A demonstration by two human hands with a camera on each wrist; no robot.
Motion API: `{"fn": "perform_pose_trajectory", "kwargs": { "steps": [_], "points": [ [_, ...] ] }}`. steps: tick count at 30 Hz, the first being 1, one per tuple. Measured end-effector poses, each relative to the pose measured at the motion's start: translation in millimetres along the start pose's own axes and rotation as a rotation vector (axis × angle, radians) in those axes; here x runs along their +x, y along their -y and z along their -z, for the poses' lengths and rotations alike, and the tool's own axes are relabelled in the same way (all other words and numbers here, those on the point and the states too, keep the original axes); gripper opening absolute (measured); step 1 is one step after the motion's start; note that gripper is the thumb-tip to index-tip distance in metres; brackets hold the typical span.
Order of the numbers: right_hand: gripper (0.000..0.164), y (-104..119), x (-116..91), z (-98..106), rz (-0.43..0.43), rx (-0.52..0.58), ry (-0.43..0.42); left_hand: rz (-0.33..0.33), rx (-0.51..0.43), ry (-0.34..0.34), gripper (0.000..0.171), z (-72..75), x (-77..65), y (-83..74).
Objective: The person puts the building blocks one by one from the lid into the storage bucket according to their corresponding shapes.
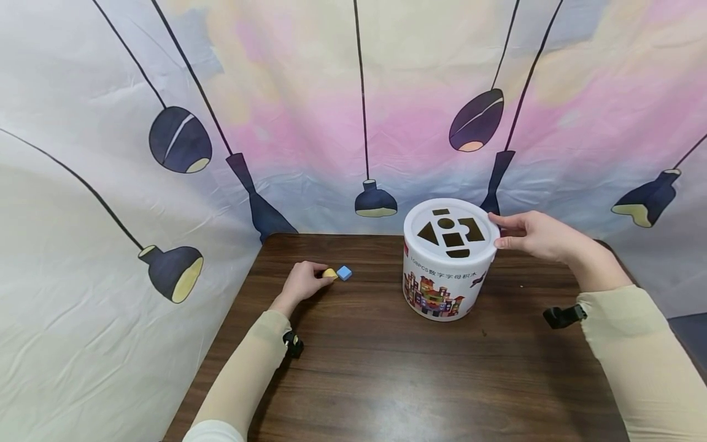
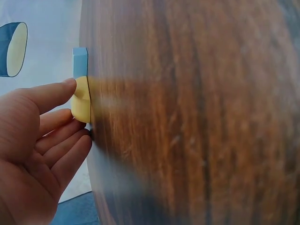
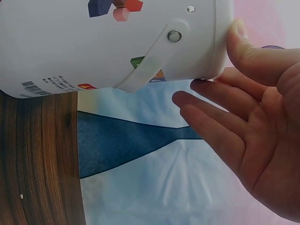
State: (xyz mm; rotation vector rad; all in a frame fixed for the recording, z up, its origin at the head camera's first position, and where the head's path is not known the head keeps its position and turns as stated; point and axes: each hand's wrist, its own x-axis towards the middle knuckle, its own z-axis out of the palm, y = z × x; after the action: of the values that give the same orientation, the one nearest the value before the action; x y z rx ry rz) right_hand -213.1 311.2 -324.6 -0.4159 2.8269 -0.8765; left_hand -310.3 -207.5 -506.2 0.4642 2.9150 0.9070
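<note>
My left hand pinches a small yellow block between thumb and fingertips, at table level on the left. A blue block lies just right of it; in the left wrist view the yellow block and blue block appear end to end. To the right stands a white bucket, its lid cut with several shaped holes. With thumb and fingertips my right hand holds the lid's right rim. The right wrist view shows the thumb on the rim and other fingers extended beside it.
Both blocks and the bucket rest on a dark wooden table. Behind it hangs a cloth printed with lamps, close to the table's back edge. A white plastic handle hangs on the bucket's side.
</note>
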Motion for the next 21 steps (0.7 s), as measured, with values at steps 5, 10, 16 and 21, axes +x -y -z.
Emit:
{"fn": "perform_pose_trajectory", "kwargs": {
  "steps": [5, 10, 16, 21],
  "points": [
    [0.073, -1.2, 0.0, -0.6, -0.001, -0.001, 0.000, -0.015, 0.019, -0.004, 0.040, -1.6, -0.3, -0.6],
    [0.072, -1.8, 0.3, -0.6, 0.001, 0.010, 0.001, -0.014, 0.033, -0.003, 0.036, -1.5, -0.2, -3.1],
    [0.074, -2.2, -0.9, -0.7, 0.007, 0.009, -0.002, 0.003, 0.028, -0.006, 0.033, 0.1, -1.2, -5.0],
    [0.074, -2.0, -0.4, -0.9, 0.008, 0.012, 0.001, 0.023, -0.041, -0.040, 0.034, 1.4, -3.7, -5.5]
  ]
}}
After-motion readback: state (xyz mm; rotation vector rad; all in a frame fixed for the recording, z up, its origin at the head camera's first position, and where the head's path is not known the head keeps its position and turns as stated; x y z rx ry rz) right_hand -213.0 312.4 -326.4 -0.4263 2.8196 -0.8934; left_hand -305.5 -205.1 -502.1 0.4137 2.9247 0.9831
